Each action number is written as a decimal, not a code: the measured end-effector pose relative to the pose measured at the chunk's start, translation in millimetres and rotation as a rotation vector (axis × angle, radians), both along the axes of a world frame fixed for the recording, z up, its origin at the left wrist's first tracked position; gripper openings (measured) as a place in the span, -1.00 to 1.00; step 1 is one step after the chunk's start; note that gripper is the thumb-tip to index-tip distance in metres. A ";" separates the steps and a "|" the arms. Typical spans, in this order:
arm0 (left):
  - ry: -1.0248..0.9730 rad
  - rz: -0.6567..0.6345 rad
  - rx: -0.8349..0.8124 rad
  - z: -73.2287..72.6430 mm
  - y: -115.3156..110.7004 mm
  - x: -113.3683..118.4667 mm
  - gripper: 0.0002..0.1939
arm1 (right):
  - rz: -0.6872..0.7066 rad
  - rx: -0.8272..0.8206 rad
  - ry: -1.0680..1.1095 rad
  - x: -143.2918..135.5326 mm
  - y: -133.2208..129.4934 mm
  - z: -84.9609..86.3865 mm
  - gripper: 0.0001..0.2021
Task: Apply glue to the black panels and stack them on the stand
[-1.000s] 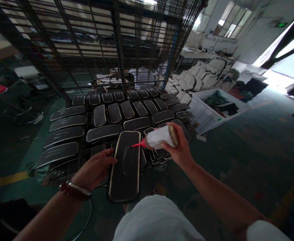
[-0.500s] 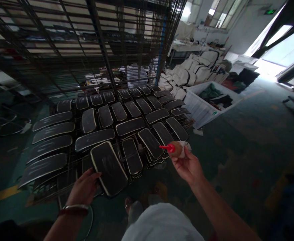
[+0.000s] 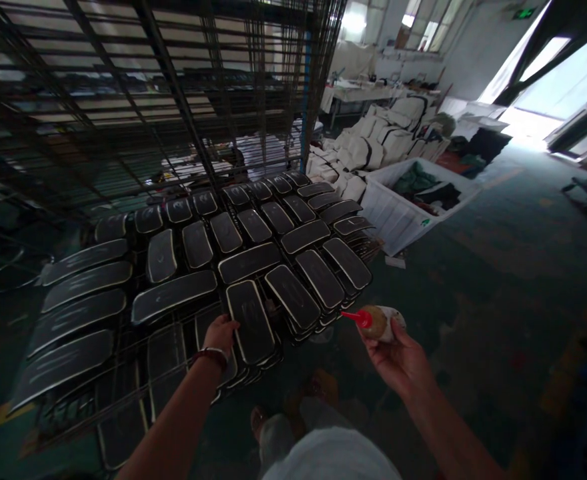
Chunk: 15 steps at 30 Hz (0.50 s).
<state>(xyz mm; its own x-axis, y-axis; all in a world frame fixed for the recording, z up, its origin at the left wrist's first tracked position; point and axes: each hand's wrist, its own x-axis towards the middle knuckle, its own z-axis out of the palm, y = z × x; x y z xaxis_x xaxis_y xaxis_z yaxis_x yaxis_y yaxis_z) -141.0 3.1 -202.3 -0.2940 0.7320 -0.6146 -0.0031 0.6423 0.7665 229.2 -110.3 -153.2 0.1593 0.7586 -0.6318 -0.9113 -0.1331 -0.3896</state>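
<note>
My left hand (image 3: 222, 337) is at the left edge of a black rounded rectangular panel (image 3: 251, 323) with a pale line around its rim. Its fingers are closed on that edge, and the panel lies at the front of the wire rack. My right hand (image 3: 396, 353) holds a glue-type squeeze bottle (image 3: 379, 323) with brownish contents and a red nozzle pointing left. The bottle is in the air, to the right of the rack's front corner, apart from the panels. Similar panels (image 3: 293, 297) lie in rows beyond, some in stacks.
Upright wire grids (image 3: 148, 100) rise behind the panels. A white plastic bin (image 3: 393, 213) with dark and green cloth stands to the right, in front of a heap of white padded pieces (image 3: 363, 150). A worktable (image 3: 358, 93) is at the back.
My left hand has moved right and forward, bringing the panel from a raised, tilted position down onto the rack. My right hand with the bottle has shifted slightly right and lower in view.
</note>
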 end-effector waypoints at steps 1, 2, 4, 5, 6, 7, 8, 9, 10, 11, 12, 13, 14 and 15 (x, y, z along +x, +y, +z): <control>0.039 -0.016 -0.016 -0.5 1.4 0.6 -0.72 | -0.004 0.000 -0.010 2.5 0.2 -0.3 -0.63; 0.081 -0.035 -0.032 -0.8 2.7 1.0 -0.72 | -0.005 -0.002 -0.021 4.5 0.7 -0.8 -0.63; 0.177 -0.080 -0.061 -1.1 5.5 0.9 -0.71 | 0.002 -0.005 -0.033 7.4 2.1 -2.7 -0.63; 0.233 -0.105 -0.075 -1.0 7.0 0.6 -0.70 | 0.006 -0.003 -0.029 8.4 2.7 -4.1 -0.62; 0.293 -0.130 -0.089 -0.8 8.5 0.2 -0.68 | 0.010 -0.001 -0.020 9.1 3.2 -5.8 -0.61; 0.355 -0.157 -0.102 -0.3 9.6 -0.1 -0.66 | 0.014 0.001 -0.009 9.8 3.7 -7.9 -0.60; 0.415 -0.183 -0.114 0.3 10.4 -0.2 -0.64 | 0.021 0.002 0.003 10.5 4.1 -10.3 -0.59; 0.472 -0.210 -0.125 1.2 10.8 -0.1 -0.63 | 0.024 -0.005 0.012 11.2 4.6 -12.9 -0.58; 0.525 -0.237 -0.137 2.3 10.7 0.5 -0.62 | 0.027 -0.016 0.021 12.1 5.3 -15.7 -0.58; 0.571 -0.263 -0.149 3.7 10.3 1.5 -0.61 | 0.031 -0.031 0.030 13.0 6.2 -18.6 -0.59; 0.613 -0.290 -0.160 5.4 9.5 2.9 -0.61 | 0.036 -0.043 0.039 14.0 7.4 -21.2 -0.59; 0.651 -0.316 -0.171 7.4 8.4 4.7 -0.61 | 0.044 -0.054 0.044 15.0 8.9 -23.5 -0.59; 0.685 -0.340 -0.181 9.7 7.1 6.9 -0.62 | 0.054 -0.059 0.045 16.0 10.7 -25.2 -0.58; 0.717 -0.362 -0.189 12.2 5.4 9.5 -0.62 | 0.070 -0.058 0.044 17.0 12.9 -26.0 -0.56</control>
<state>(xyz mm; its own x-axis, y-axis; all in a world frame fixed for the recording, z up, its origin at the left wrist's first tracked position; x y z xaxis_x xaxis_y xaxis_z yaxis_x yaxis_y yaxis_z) -131.5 8.5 -190.1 -0.4271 0.7600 -0.4899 0.6777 0.6277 0.3830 246.2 -97.4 -179.2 0.0781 0.7291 -0.6799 -0.9149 -0.2185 -0.3394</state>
